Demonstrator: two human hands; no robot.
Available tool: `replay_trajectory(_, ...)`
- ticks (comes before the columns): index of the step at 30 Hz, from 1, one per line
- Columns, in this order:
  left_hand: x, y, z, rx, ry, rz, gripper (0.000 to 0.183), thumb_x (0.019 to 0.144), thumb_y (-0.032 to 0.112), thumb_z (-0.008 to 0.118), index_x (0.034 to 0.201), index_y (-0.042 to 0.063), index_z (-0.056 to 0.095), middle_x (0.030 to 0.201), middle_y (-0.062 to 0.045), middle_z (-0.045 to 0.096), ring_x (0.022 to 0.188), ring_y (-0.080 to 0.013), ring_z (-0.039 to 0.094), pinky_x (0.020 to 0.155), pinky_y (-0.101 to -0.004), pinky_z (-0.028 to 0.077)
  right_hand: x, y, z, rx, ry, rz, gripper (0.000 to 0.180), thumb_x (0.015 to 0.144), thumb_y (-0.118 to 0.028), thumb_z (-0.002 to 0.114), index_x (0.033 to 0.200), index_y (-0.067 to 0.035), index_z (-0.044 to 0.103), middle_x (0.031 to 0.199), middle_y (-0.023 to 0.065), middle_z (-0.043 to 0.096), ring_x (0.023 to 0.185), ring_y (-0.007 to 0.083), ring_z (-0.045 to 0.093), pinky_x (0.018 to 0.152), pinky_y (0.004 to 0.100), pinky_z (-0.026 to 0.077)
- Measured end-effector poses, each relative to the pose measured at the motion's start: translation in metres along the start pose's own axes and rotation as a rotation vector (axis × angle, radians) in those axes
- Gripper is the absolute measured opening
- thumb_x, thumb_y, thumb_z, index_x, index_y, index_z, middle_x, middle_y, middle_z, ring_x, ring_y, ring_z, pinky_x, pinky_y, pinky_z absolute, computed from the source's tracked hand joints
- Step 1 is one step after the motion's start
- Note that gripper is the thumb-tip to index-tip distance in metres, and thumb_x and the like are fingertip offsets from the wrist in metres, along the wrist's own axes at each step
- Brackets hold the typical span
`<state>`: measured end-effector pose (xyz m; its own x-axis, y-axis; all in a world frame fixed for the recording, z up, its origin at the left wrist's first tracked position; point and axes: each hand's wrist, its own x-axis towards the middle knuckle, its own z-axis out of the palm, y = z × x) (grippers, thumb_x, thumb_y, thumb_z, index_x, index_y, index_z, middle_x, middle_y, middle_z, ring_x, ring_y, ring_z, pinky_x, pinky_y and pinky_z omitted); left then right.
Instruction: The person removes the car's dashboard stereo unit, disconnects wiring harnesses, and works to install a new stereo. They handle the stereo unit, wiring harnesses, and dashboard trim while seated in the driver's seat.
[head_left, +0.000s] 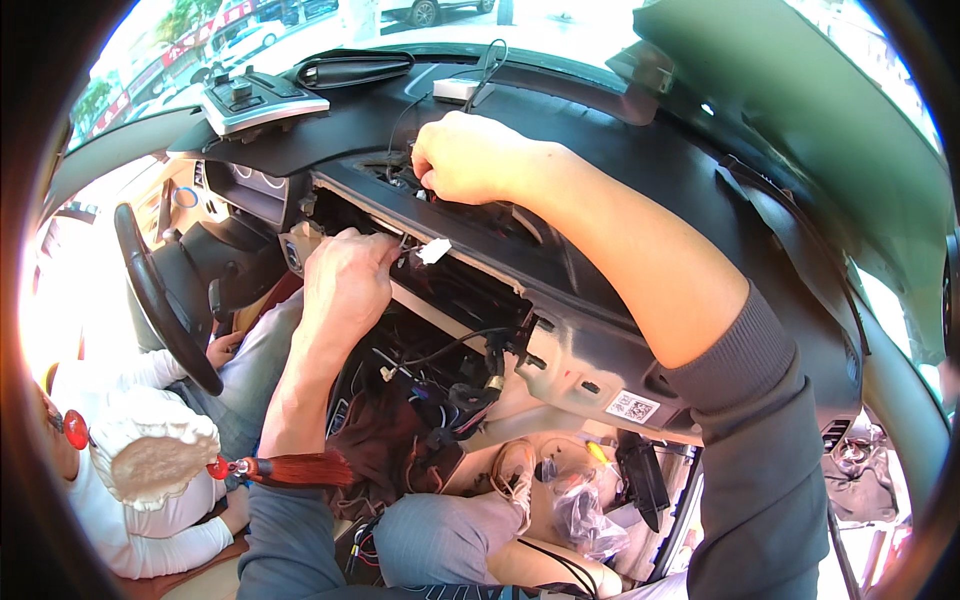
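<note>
Inside a car, an opened dashboard (600, 202) lies before me. My left hand (349, 277) pinches a thin cable beside a white plug connector (433, 251) at the front edge of the wide dash cavity (480, 289). On top of the dashboard, my right hand (457, 157) curls over an upper opening (390, 172) where wires show. Its fingertips are partly hidden, so whether they grip a wire is unclear. Just below those fingers, small white and red wire parts (424, 195) are visible.
Another person (150, 450) sits behind the steering wheel (161, 300). A trim panel (262, 101), a black pouch (356, 69) and a white box (461, 90) rest on the dashboard. A loose harness (469, 405) hangs below the cavity. A red-tasselled ornament (300, 469) dangles near my left forearm. A plastic bag (589, 521) lies in the footwell.
</note>
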<state>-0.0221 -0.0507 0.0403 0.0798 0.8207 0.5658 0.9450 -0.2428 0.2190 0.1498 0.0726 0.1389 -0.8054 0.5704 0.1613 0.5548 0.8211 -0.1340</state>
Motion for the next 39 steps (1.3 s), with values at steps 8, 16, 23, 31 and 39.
replay_trajectory(8,0.009,0.005,0.000,0.172,0.017,0.191,0.012,0.069,0.006,0.068,0.079,0.003,0.073,0.081,-0.013,0.069,0.083,-0.0344,0.067,0.069,-0.0463,0.055,0.002,0.008,-0.001,0.084,0.034,-0.048,0.017,0.088,-0.010,0.070,0.101,-0.006,0.080,0.098,0.0163,0.077,0.098,0.0322,0.073,0.087,0.0405,0.057)
replay_trajectory(16,0.010,0.000,0.010,0.103,0.018,-0.017,0.009,0.080,0.009,0.071,0.081,0.001,0.075,0.079,-0.022,0.065,0.076,-0.0435,0.065,0.070,-0.0511,0.053,-0.002,-0.012,0.007,-0.166,0.046,0.056,0.017,0.085,-0.014,0.070,0.099,-0.016,0.078,0.098,0.0107,0.076,0.097,0.0314,0.073,0.083,0.0415,0.058)
replay_trajectory(23,-0.007,-0.029,-0.014,-0.519,-0.147,0.350,0.015,0.081,0.003,0.075,0.095,0.000,0.072,0.103,-0.014,0.066,0.101,-0.0321,0.064,0.088,-0.0393,0.051,0.001,-0.003,-0.007,-0.014,0.035,0.074,0.024,0.086,-0.011,0.064,0.105,-0.005,0.078,0.111,0.0193,0.075,0.105,0.0352,0.073,0.089,0.0434,0.059)
replay_trajectory(31,-0.035,-0.008,0.006,-0.601,0.057,0.353,0.020,0.086,-0.004,0.072,0.104,0.003,0.066,0.100,-0.011,0.070,0.100,-0.0309,0.068,0.098,-0.0437,0.052,0.003,-0.006,0.000,-0.063,0.088,0.110,0.019,0.085,-0.009,0.063,0.097,-0.005,0.078,0.097,0.0200,0.076,0.095,0.0360,0.073,0.086,0.0426,0.059)
replay_trajectory(39,-0.087,-0.009,0.015,-1.053,0.232,-0.142,0.014,0.103,0.012,0.064,0.103,-0.002,0.067,0.096,-0.008,0.069,0.092,-0.0171,0.065,0.100,-0.0403,0.051,0.007,-0.007,0.001,-0.114,-0.081,0.167,0.022,0.088,-0.005,0.062,0.103,0.000,0.077,0.096,0.0200,0.076,0.094,0.0338,0.074,0.088,0.0407,0.058)
